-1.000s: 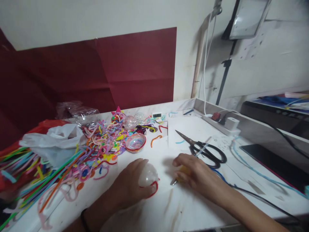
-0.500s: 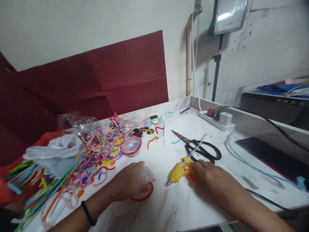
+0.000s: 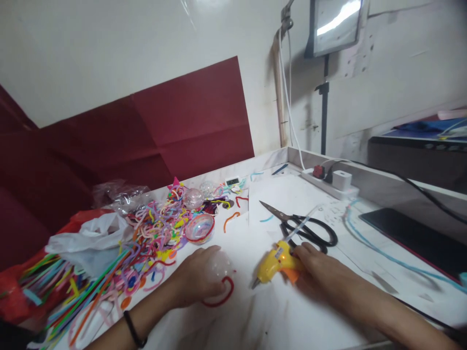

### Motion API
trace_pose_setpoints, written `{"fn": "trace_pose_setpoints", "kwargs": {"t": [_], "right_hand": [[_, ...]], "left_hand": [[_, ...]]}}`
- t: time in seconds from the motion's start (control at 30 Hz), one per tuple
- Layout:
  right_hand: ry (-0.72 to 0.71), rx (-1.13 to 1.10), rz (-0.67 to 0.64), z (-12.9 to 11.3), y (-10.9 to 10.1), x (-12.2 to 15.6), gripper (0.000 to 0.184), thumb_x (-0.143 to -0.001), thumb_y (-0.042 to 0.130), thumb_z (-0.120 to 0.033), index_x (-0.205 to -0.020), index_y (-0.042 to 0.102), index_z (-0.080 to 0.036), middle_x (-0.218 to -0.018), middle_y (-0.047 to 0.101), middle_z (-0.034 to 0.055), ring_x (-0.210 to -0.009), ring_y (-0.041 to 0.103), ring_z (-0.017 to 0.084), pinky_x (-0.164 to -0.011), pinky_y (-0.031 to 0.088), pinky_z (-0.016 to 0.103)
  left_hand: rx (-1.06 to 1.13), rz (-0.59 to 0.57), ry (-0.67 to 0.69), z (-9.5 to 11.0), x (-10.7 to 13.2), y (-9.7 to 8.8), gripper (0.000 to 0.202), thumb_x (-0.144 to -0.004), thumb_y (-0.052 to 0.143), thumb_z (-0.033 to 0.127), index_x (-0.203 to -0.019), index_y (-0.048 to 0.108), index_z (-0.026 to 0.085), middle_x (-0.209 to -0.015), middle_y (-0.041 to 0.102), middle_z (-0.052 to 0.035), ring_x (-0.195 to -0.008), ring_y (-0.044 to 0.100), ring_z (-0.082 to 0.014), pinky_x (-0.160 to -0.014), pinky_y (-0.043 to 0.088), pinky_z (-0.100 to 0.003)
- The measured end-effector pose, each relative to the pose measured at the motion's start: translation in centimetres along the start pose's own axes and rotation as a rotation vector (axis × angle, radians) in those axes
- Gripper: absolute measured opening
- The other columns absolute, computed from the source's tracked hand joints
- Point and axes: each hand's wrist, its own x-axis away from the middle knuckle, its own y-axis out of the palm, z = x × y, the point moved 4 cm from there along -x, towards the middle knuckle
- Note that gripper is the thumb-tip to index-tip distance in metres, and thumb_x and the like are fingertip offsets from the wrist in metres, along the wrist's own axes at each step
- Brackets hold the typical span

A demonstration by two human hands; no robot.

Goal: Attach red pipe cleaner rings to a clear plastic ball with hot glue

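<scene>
My left hand (image 3: pixel 197 277) is closed around a clear plastic dome (image 3: pixel 220 266), low over the white table. A curved red pipe cleaner (image 3: pixel 229 293) runs along the dome's lower edge, by my thumb. To the right, my right hand (image 3: pixel 315 267) grips the rear handle of a yellow hot glue gun (image 3: pixel 272 262), whose orange trigger shows below. Its nozzle points down and left toward the dome, apart from it. A clear glue stick (image 3: pixel 301 224) juts from its back, across black-handled scissors (image 3: pixel 310 231). Most of my right fingers are hidden.
A bowl (image 3: pixel 200 228) lined with coloured strands sits beyond my left hand. Left of it spreads a heap of pipe cleaners (image 3: pixel 160 228) with a white plastic bag (image 3: pixel 91 243). A phone (image 3: pixel 412 243) and a power strip (image 3: pixel 333 188) are at right.
The whole view has shifted slightly. My right hand sits a little differently on the glue gun, and more of the orange trigger shows. My left hand keeps hold of the dome.
</scene>
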Motion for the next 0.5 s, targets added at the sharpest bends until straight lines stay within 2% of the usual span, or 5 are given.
{"fn": "trace_pose_setpoints", "kwargs": {"t": [0.1,0.17,0.27,0.4,0.5], "right_hand": [[0.061,-0.067,0.065,0.5,-0.3,0.6,0.007,-0.088,0.039,-0.022,-0.092,0.045,-0.022,-0.075,0.064,0.0053,-0.063,0.065,0.023,-0.057,0.044,0.033],[0.081,-0.098,0.095,0.7,-0.7,0.8,0.015,-0.088,0.037,-0.027,-0.099,0.046,-0.022,-0.072,0.067,0.0062,-0.064,0.067,0.025,-0.056,0.047,0.034],[0.026,-0.168,0.201,1.0,-1.9,1.1,0.034,-0.09,0.038,-0.036,-0.119,0.048,-0.022,-0.099,0.072,0.0124,-0.084,0.07,0.028,-0.064,0.055,0.035],[0.032,-0.273,0.295,1.6,-2.5,1.7,0.045,-0.092,0.043,-0.05,-0.131,0.049,-0.027,-0.133,0.06,0.0075,-0.119,0.058,0.03,-0.09,0.054,0.035],[0.141,-0.373,0.359,2.3,-1.9,2.4,0.051,-0.089,0.052,-0.054,-0.131,0.052,-0.026,-0.127,0.064,0.0063,-0.107,0.065,0.028,-0.087,0.057,0.031]], "left_hand": [[0.196,0.127,-0.008,-0.8,0.0,-0.5,0.079,-0.066,0.072,0.039,-0.138,0.046,0.017,-0.146,0.049,-0.0142,-0.131,0.047,-0.0337,-0.108,0.039,-0.046],[0.328,0.184,0.015,-1.2,-0.1,-0.3,0.081,-0.069,0.072,0.045,-0.139,0.044,0.017,-0.144,0.05,-0.0144,-0.128,0.05,-0.0341,-0.105,0.042,-0.047],[0.501,0.258,0.07,-1.8,-0.3,0.2,0.083,-0.07,0.072,0.048,-0.14,0.042,0.017,-0.142,0.052,-0.0145,-0.126,0.052,-0.034,-0.102,0.044,-0.046],[0.617,0.346,0.142,-2.0,-0.5,0.8,0.082,-0.068,0.076,0.044,-0.138,0.043,0.016,-0.142,0.05,-0.0152,-0.128,0.05,-0.0332,-0.104,0.043,-0.044],[0.623,0.375,0.165,-2.1,-0.5,1.3,0.081,-0.065,0.078,0.038,-0.136,0.044,0.018,-0.143,0.05,-0.0142,-0.13,0.047,-0.0325,-0.107,0.04,-0.044]]}}
